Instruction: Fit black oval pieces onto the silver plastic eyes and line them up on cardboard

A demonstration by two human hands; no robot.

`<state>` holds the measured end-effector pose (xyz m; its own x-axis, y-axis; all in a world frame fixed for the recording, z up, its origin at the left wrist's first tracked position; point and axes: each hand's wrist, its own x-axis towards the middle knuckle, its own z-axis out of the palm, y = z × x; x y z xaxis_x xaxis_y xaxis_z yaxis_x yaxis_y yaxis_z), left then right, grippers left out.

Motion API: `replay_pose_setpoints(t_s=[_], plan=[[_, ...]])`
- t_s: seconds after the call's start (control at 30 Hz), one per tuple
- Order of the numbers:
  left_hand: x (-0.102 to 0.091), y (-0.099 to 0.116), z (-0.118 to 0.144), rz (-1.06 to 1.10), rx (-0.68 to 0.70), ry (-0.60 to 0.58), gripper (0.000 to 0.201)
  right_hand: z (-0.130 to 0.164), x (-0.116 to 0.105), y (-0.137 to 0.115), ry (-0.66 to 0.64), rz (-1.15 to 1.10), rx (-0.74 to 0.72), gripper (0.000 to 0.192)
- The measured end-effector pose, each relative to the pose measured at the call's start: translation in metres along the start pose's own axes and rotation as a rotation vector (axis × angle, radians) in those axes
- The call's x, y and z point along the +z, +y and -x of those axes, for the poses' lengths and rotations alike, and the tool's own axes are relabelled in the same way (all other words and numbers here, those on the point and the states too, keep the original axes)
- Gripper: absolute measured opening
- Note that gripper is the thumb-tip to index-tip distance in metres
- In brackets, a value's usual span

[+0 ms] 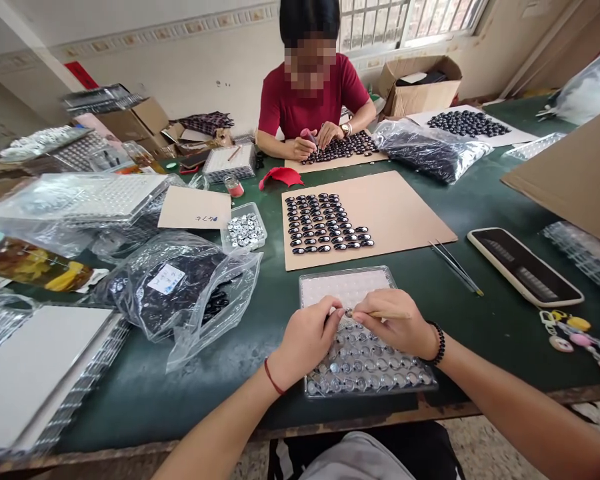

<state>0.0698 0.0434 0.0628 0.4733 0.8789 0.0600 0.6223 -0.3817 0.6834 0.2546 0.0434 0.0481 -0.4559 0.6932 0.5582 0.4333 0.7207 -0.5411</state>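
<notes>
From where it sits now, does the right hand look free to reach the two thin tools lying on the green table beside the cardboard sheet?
Probably yes. The right hand holds a thin stick over the clear tray; the thin tools lie beyond it, with only bare green table between. It would likely have to put the stick down first.

Small assembly workshop, green worktable (480,200), part trays (370,363), bagged pieces (180,287)

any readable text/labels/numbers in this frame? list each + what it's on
Nothing reads with certainty.
Tan card: short blue handwritten mark, not legible.
White label on the clear bag of dark pieces: print too small and blurred.
Phone: screen shows blurred lines only.
Red paper on the wall: no characters can be made out.
</notes>
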Motion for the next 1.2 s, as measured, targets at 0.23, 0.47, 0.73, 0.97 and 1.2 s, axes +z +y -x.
replay_pose_setpoints(t_s=[0.23,0.47,0.73,0.97,1.2], plan=[[0.002,-0.004,-0.001,-0.061,0.001,-0.055,0.024,0.001,0.002,-0.003,0.014,0.002,-0.047,0.011],[0.001,-0.011,-0.008,0.118,-0.037,-0.040,0.025,0.001,-0.002,-0.002,0.013,-0.054,-0.024,0.007],[-0.006,-0.011,-0.008,0.142,-0.049,-0.034,0.023,0.003,-0.005,-0.002,-0.086,0.032,-0.039,0.012],[-0.011,-0.015,-0.013,0.386,-0.108,-0.005,0.021,0.005,-0.001,-0.004,0.034,0.022,0.018,0.011],[-0.012,-0.016,-0.015,0.481,-0.161,0.029,0.024,0.002,-0.004,0.000,0.161,-0.026,0.130,0.012]])
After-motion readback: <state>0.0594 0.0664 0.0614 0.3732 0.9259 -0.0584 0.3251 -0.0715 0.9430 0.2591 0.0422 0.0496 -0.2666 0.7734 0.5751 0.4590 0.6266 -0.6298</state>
